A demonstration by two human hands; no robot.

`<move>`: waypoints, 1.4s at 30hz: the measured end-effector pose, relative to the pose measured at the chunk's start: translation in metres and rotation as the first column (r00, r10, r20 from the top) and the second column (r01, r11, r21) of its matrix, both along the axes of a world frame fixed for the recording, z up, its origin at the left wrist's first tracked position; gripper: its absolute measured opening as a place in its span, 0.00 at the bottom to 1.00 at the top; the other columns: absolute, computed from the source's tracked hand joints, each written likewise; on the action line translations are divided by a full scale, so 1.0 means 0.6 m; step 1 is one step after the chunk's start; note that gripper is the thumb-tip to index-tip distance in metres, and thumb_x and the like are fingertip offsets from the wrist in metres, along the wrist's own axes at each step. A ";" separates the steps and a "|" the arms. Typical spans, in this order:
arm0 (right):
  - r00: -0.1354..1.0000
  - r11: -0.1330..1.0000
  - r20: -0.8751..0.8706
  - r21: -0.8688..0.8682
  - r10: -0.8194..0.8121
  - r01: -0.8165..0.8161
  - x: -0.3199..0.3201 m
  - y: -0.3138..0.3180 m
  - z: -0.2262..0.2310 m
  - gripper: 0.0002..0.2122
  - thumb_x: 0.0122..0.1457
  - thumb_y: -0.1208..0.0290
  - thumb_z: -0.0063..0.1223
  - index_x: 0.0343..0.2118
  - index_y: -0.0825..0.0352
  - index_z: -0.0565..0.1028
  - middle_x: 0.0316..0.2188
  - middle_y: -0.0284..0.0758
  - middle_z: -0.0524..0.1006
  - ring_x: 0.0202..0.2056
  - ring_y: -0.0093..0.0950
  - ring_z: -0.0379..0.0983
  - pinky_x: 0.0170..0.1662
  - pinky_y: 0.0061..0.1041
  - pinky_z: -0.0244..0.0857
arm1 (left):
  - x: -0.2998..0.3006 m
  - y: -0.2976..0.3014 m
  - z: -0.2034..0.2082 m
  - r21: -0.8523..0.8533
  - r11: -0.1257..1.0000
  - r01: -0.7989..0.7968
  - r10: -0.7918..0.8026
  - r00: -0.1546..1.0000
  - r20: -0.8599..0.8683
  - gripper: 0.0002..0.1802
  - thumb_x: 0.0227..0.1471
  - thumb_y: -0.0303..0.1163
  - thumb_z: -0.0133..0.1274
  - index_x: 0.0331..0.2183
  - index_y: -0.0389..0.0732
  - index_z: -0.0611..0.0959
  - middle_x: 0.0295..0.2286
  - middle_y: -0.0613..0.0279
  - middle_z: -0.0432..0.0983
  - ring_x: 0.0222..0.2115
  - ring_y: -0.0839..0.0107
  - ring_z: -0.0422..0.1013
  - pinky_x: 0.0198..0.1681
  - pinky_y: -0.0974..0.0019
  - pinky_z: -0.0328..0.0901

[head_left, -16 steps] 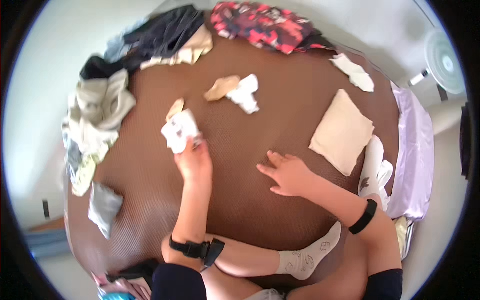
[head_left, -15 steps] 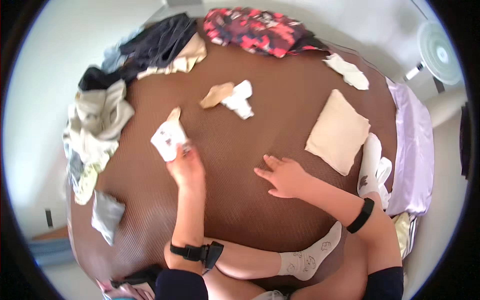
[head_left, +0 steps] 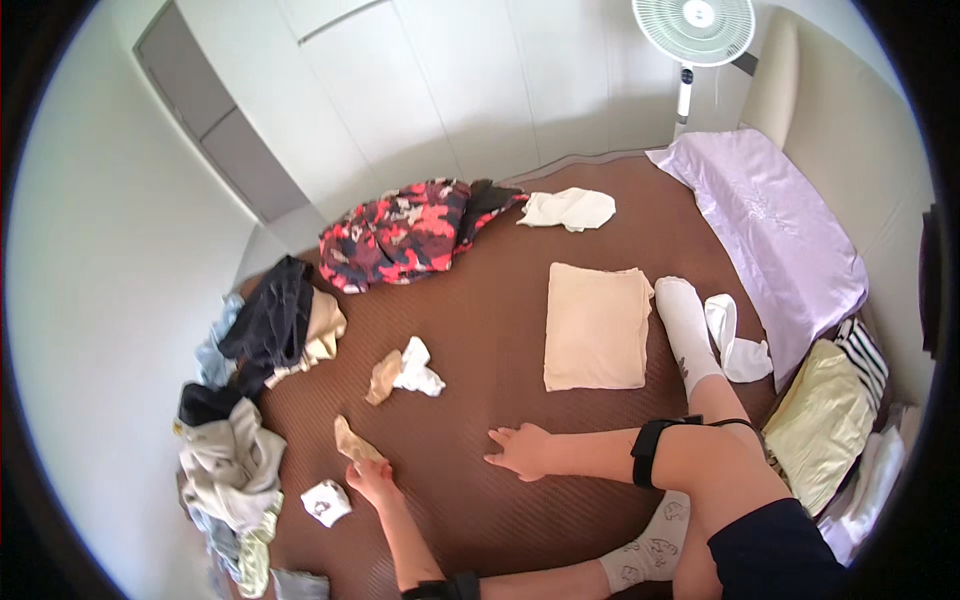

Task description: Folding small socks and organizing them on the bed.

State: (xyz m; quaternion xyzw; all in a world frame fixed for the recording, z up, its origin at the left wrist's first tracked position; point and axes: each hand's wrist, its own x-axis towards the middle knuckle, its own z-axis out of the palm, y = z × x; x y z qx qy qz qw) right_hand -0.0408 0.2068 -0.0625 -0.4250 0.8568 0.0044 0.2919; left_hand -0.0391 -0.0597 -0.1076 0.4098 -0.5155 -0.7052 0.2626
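My left hand (head_left: 372, 482) pinches the near end of a beige sock (head_left: 352, 440), which lies stretched away from me on the brown bed mat (head_left: 470, 350). Beside that hand, on its left, is a white folded sock (head_left: 326, 503) with a dark print. My right hand (head_left: 520, 451) hovers over or rests on the mat with its fingers apart and nothing in it; I cannot tell if it touches. Farther off, a tan sock (head_left: 384, 377) lies against a crumpled white sock (head_left: 419, 368). A folded beige cloth (head_left: 597, 327) lies flat to the right.
Piled clothes (head_left: 232, 460) line the left edge, with a red camouflage garment (head_left: 395, 238) at the back. A white cloth (head_left: 568, 209) lies beside it. My socked foot (head_left: 686, 320), a loose white sock (head_left: 738, 342) and a lilac pillow (head_left: 765, 220) are on the right. Behind stands a fan (head_left: 694, 30).
The white printed sock has left my left hand and lies on the mat. That hand now holds the beige sock. My view has tilted up and turned, bringing the wall and fan into sight.
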 end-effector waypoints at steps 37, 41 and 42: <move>0.817 0.642 0.529 -0.548 -0.231 0.536 0.089 0.211 0.181 0.10 0.55 0.67 0.44 0.32 0.68 0.72 0.23 0.34 0.76 0.25 0.25 0.73 0.29 0.26 0.65 | 0.185 0.270 0.321 -0.126 0.561 0.818 -0.827 0.544 -0.143 0.09 0.46 0.21 0.52 0.33 0.39 0.74 0.22 0.64 0.72 0.19 0.81 0.64 0.23 0.80 0.58; 0.761 0.624 0.620 -0.522 -0.189 0.581 0.118 0.201 0.214 0.10 0.58 0.69 0.41 0.36 0.70 0.69 0.24 0.36 0.76 0.26 0.24 0.74 0.27 0.22 0.65 | 0.207 0.248 0.328 -0.152 0.600 0.785 -0.800 0.589 -0.115 0.07 0.45 0.21 0.54 0.31 0.38 0.75 0.22 0.66 0.72 0.19 0.82 0.65 0.24 0.80 0.59; 0.769 0.640 0.612 -0.520 -0.183 0.566 0.126 0.202 0.225 0.10 0.58 0.69 0.41 0.36 0.70 0.69 0.24 0.36 0.76 0.26 0.24 0.74 0.27 0.22 0.65 | 0.214 0.243 0.332 -0.159 0.571 0.806 -0.821 0.563 -0.093 0.07 0.45 0.22 0.55 0.31 0.38 0.76 0.22 0.67 0.72 0.20 0.82 0.65 0.24 0.80 0.59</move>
